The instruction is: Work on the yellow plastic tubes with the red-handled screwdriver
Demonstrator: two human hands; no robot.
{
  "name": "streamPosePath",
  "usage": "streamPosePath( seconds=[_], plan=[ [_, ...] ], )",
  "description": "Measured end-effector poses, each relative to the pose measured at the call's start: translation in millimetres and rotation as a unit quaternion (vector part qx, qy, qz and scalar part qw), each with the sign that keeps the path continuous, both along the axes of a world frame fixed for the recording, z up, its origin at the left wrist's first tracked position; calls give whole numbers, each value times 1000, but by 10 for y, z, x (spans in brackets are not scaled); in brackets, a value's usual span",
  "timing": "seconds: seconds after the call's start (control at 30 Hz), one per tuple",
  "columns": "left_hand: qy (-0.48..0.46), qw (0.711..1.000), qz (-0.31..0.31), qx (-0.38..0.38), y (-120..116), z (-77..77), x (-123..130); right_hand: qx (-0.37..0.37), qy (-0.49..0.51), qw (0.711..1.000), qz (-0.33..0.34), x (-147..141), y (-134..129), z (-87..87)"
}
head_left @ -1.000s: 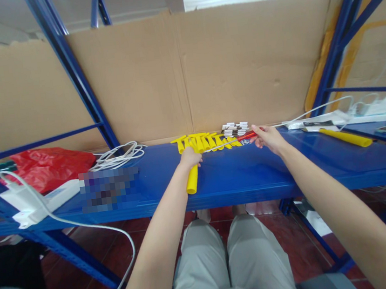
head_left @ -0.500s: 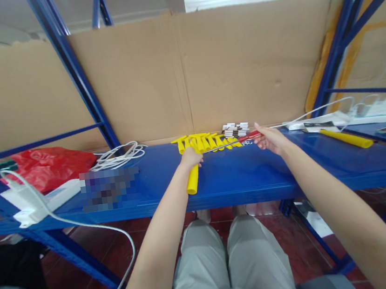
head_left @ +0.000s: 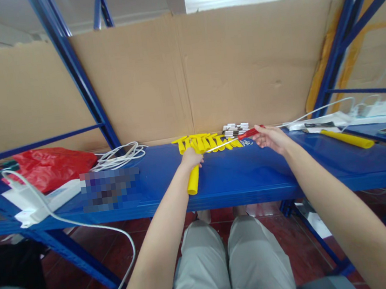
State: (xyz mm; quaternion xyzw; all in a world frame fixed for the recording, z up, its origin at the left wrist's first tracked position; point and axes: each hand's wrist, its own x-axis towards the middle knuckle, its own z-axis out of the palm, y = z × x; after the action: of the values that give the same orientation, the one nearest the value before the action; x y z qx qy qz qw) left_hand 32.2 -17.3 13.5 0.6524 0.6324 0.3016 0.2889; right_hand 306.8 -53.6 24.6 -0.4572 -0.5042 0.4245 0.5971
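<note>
My left hand (head_left: 191, 158) is closed around a yellow tube-shaped handle (head_left: 193, 182), whose round end points toward me over the blue shelf (head_left: 238, 171). A screwdriver (head_left: 248, 133) with a red handle lies in my right hand (head_left: 270, 138), fingers closed on the handle's end. Its thin metal shaft runs left to the yellow piece at my left hand; the tip's exact contact is hidden there. Behind my hands several yellow T-shaped parts (head_left: 210, 141) lie in a row. Small screws (head_left: 247, 142) are scattered beside my right fingers.
White-and-dark small blocks (head_left: 235, 130) are stacked by the cardboard wall (head_left: 136, 85). To the left are a red plastic bag (head_left: 53, 166), a coiled white cable (head_left: 120, 155) and a white power strip (head_left: 61, 193). Another yellow tube (head_left: 349, 138) lies at right.
The red screwdriver handle has shifted slightly in my right fingers, which have changed position a little. My left hand and the yellow handle stay in place.
</note>
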Motion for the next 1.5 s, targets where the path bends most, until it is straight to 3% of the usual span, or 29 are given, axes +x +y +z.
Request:
streamPosePath(
  seconds=[0.37,0.87,1.2,1.5],
  plan=[
    [13,1000,-2,-1,39,-17,-3,28,-25,997,-68,-29,82,-66],
    [7,1000,4,-6,21,-16,6,24,15,999,21,-18,-27,35],
    [5,1000,-1,-1,-7,7,2,29,-40,998,-37,13,120,-87],
    [2,1000,-5,0,-4,4,-4,4,-36,999,-36,-2,137,-115]
  ],
)
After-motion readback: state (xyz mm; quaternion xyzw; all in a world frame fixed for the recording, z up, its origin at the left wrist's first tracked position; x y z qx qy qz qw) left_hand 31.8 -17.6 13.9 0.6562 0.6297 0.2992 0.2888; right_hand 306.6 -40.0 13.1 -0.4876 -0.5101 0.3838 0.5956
